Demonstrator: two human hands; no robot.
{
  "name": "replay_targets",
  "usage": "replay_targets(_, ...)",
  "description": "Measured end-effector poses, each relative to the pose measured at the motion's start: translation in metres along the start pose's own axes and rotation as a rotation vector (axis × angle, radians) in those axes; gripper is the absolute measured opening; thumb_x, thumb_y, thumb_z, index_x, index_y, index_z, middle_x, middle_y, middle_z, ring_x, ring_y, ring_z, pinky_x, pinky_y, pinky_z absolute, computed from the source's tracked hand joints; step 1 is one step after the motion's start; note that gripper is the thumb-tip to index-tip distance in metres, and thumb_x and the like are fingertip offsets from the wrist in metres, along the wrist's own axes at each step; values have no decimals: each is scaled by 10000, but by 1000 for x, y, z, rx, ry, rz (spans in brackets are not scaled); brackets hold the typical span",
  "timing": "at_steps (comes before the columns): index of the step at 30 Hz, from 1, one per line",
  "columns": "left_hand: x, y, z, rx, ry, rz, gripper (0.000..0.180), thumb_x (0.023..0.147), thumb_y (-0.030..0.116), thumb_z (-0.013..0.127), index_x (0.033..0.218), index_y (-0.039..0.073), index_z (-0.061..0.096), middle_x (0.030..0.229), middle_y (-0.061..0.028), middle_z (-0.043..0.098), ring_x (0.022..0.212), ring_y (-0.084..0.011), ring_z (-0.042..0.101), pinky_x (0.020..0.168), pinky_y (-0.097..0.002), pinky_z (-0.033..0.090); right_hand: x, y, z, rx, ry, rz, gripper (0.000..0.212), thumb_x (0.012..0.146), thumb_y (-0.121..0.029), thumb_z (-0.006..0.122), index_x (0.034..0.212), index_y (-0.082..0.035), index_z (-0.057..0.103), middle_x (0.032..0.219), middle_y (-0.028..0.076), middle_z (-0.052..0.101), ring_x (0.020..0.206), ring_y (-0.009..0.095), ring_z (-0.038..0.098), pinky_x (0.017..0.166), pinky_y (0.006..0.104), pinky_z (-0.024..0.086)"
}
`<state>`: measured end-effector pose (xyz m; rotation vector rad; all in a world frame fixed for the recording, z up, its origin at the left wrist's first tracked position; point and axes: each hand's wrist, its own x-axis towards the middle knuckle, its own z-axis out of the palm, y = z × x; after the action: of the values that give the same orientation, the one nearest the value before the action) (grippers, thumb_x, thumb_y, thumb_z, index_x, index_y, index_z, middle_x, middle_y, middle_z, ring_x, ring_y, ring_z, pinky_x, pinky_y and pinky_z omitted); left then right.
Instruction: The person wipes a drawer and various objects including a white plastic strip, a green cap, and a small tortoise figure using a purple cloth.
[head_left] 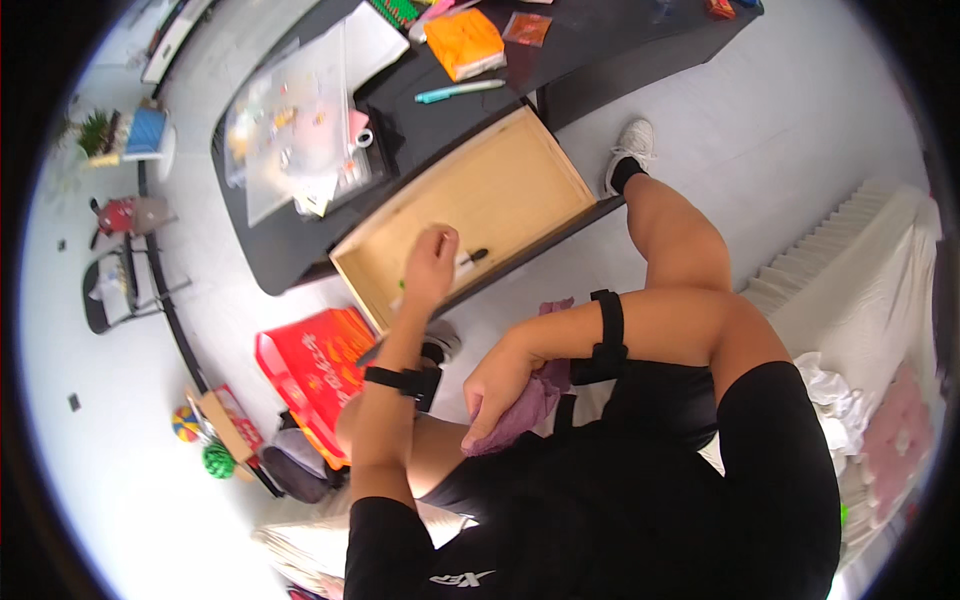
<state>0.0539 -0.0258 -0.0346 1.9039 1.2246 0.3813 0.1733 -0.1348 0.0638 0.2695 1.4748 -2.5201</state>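
Observation:
My left hand (432,265) is closed over the near left part of a pulled-out wooden drawer (510,180). Its curled fingers hide whatever they may hold. Right beside them lies a small dark-tipped item (478,256) with a pale part; its kind is unclear. A bit of green shows on the hand's other side. Close to my body, my right hand (503,385) grips a crumpled purple cloth (525,412), which hangs below the fingers and also shows behind the wrist.
On the dark desk (400,130) lie a clear plastic folder (300,130), an orange packet (465,42), a light-blue pen (460,91) and a roll of tape (364,138). A red bag (315,370) stands on the floor at left, near my leg. White-covered seating (840,270) is at right.

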Motion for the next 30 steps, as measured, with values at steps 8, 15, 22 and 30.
replay_targets(8, 38, -43, 23, 236, -565, -134, 463, 775, 149, 602, 1224, 84, 508, 1005, -183, 630, 930, -332, 605, 782, -403, 487, -90, -36, -40, 52, 304, -471, 404, 930, -357, 508, 739, -10, 591, 620, -29, 521, 589, 68, 459, 544, 238, 403)
replay_targets(15, 86, -42, 79, 684, -725, 45, 293, 786, 208, 611, 1062, 111, 588, 963, -176, 642, 925, -312, 626, 772, -420, 501, -102, -45, -49, 132, 274, -687, 485, 916, -483, 537, 895, -11, 644, 804, 6, 600, 737, 64, 507, 663, 241, 454)
replay_targets(22, 90, -39, 128, 797, -805, 62, 248, 823, 249, 598, 1013, 89, 615, 967, -158, 661, 929, -311, 642, 751, -421, 515, -104, -50, -44, 105, 158, -606, 548, 948, -461, 464, 929, 52, 655, 801, 66, 649, 698, 111, 576, 639, 262, 498)
replay_targets(30, 93, -9, 98, 764, -752, 139, 260, 805, 219, 619, 1024, 80, 617, 955, -143, 658, 908, -311, 640, 750, -413, 512, -97, -44, -52, 119, 198, -595, 535, 928, -492, 496, 878, 18, 648, 770, 44, 627, 684, 102, 554, 630, 247, 475)
